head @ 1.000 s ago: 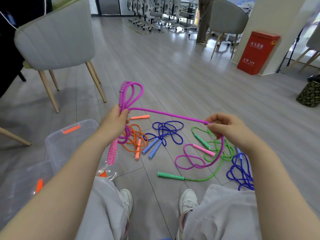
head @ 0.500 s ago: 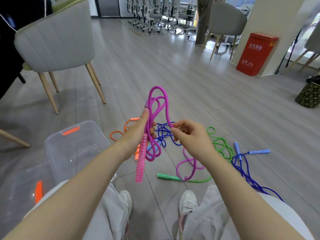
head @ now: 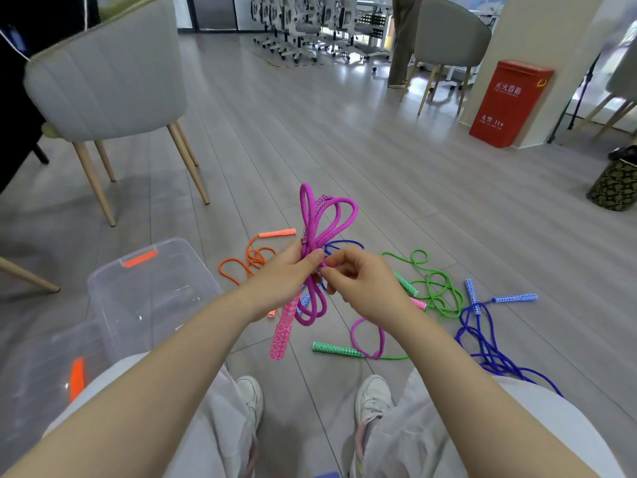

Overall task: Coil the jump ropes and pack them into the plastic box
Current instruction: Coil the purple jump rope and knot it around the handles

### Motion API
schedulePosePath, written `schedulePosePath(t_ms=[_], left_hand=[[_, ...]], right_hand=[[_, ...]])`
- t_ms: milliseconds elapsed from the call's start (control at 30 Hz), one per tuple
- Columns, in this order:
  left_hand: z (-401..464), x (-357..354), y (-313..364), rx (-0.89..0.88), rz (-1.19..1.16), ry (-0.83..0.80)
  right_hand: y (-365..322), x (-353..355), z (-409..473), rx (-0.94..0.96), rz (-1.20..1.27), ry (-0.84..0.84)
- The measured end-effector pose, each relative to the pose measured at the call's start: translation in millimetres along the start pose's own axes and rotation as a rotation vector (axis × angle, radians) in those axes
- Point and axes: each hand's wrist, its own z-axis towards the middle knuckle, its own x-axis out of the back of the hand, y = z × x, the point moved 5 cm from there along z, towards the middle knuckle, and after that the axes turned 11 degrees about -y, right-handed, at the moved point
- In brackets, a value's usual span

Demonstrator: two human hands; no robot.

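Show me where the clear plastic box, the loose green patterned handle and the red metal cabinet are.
Clear plastic box [head: 103, 291], head view, left wall.
Green patterned handle [head: 336, 350], head view, middle.
Red metal cabinet [head: 506, 105], head view, front face.

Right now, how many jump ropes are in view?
5: magenta rope held by the left hand and right hand; orange rope on the floor left of them; blue rope mostly hidden behind them; green rope right of them; second blue rope farthest right.

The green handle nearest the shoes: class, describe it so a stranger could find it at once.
Start at the white shoes at the bottom, then look just beyond them on the grey floor. The green handle lies flat there, apart from both hands. Unlike the other green handle farther off, a magenta loop rests at its rope end.
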Motion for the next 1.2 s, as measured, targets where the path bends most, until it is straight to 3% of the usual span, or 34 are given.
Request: schedulePosePath(t_ms=[167,367,533,700,867,1200], left_hand=[[2,10,0,0.088,-0.206,0.107],[8,36,-3,0.010,-0.617,0.218],[8,61,-10,-0.004,-0.732,0.424],[1,83,-16,-0.024,-0.689,0.647],[3,72,-9,-0.031,-0.579,0.504],[-4,9,9,0.003,-0.193,-0.014]], right_hand=[[8,9,-1,-0.066,-0.061,-0.082],[16,52,-6,-0.143,-0.058,-0.059],[24,88,-17,-0.206,-0.094,-0.049],[29,109,-23,-0.205,-0.071,0.061],[13,88,-14,-0.105,0.085,0.161],[-6,42,-6,0.005,0.184,0.076]])
